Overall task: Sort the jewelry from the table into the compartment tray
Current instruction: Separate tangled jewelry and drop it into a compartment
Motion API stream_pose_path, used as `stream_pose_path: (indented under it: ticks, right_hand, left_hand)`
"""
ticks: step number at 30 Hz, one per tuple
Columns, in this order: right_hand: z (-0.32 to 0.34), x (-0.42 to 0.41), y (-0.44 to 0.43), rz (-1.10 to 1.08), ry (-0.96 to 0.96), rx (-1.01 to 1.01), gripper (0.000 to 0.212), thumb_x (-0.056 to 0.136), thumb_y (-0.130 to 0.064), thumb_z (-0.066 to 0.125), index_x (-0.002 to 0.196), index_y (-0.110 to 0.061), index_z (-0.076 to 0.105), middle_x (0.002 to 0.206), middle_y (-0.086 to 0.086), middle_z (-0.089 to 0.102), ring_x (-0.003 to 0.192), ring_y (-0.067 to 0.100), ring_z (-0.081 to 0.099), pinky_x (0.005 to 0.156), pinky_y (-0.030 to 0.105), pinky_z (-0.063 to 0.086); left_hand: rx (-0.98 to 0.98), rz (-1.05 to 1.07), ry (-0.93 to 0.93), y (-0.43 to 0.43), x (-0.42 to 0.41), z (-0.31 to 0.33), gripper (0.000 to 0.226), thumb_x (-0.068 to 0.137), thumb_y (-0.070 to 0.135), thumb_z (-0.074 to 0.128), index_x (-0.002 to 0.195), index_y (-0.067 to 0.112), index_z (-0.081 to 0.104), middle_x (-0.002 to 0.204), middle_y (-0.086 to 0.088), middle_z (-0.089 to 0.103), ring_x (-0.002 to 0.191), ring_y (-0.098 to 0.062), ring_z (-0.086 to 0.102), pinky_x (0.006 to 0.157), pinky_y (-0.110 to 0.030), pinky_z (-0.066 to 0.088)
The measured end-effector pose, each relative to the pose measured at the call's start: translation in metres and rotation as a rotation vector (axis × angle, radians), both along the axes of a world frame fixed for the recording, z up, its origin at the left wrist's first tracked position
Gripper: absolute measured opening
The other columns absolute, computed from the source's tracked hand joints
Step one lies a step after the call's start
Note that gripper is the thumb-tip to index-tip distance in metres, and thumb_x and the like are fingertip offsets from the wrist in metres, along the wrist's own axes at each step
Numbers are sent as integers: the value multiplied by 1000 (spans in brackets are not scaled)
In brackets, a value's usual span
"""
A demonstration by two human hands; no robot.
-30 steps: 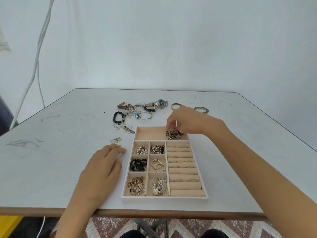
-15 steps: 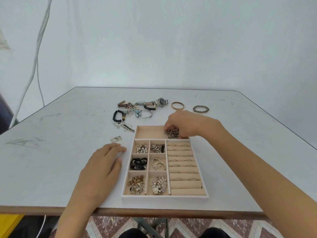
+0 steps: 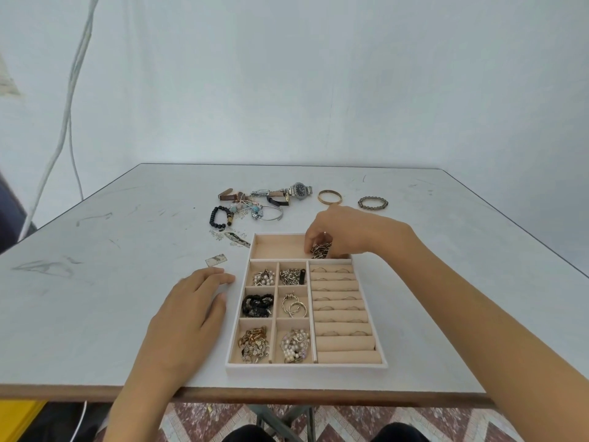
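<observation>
Across the pale tabletop [image 3: 95,282] sits a beige compartment tray [image 3: 306,368] near the front edge, its small cells holding beads, chains and hoops, its right side lined with ring rolls. Beside the tray's left wall the left hand [image 3: 188,317] lies flat, fingers spread and relaxed, holding nothing. Over the long top compartment the right hand [image 3: 347,232] is curled, fingertips pinched on a bronze chain bracelet [image 3: 321,249] at that compartment's right end. Behind the tray lie loose pieces: a wristwatch [image 3: 299,189], a gold bangle [image 3: 330,197], a beaded bracelet [image 3: 373,203].
</observation>
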State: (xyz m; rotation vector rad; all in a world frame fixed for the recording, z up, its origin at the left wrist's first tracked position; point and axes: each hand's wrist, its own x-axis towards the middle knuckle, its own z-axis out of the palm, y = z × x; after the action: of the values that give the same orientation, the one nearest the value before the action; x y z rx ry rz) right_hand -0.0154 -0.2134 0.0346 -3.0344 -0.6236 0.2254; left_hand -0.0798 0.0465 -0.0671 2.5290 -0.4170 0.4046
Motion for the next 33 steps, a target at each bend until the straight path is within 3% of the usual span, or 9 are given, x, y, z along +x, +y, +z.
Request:
stream_pose_path:
  ticks: [5,10,19,21,25,30,33]
  right_hand:
    - [0,0,-1,-11,18,37,40,78,5,63,106,-23,72,92,-4,58,87,16,60,72,28,51]
    - [-2,0,2,-15,25,92,23,83,-10,67,103,-21,74,87,-4,61,92,18,64,81,33,54]
    - [1,-2,-1,-60,50,170,27,78,-7,72,99,-23,73,97,-2,67,94,17,64,80,33,54]
    - [3,-1,-2,-98,0,212,25,79,-8,73,100,-22,73,92,-3,63,90,17,63,73,28,51]
    - [5,1,1,-165,-105,148,17,81,-13,70,98,-17,72,90,0,59,93,18,56,59,19,40]
    - [2,-2,13,-237,-64,69,32,77,-30,76,97,-6,69,93,7,59,84,26,65,67,29,50]
    - [-2,-1,20,-238,-103,-6,28,79,-23,74,98,-4,66,82,5,57,74,22,57,66,27,47]
  left_hand:
    - [5,-6,-5,1,1,-2,33,97,20,41,125,30,55,135,16,45,126,-6,40,99,-27,35]
    - [9,2,-3,1,0,-1,33,97,20,40,125,30,55,134,17,44,126,-7,40,96,-26,36]
    - [12,-6,3,1,0,0,34,96,19,41,125,29,55,135,14,45,127,-8,40,99,-28,35]
    - [13,-9,4,1,0,0,34,96,18,41,125,28,56,135,13,45,127,-9,41,99,-28,35]
    - [16,-6,4,0,0,1,34,96,17,42,125,28,56,135,14,45,126,-8,41,98,-26,35]
    - [15,-8,9,0,0,0,34,96,20,40,125,27,56,135,13,46,126,-9,41,100,-26,34]
    - [22,-15,6,1,0,0,40,92,29,33,125,27,57,134,12,47,125,-9,42,98,-25,34]
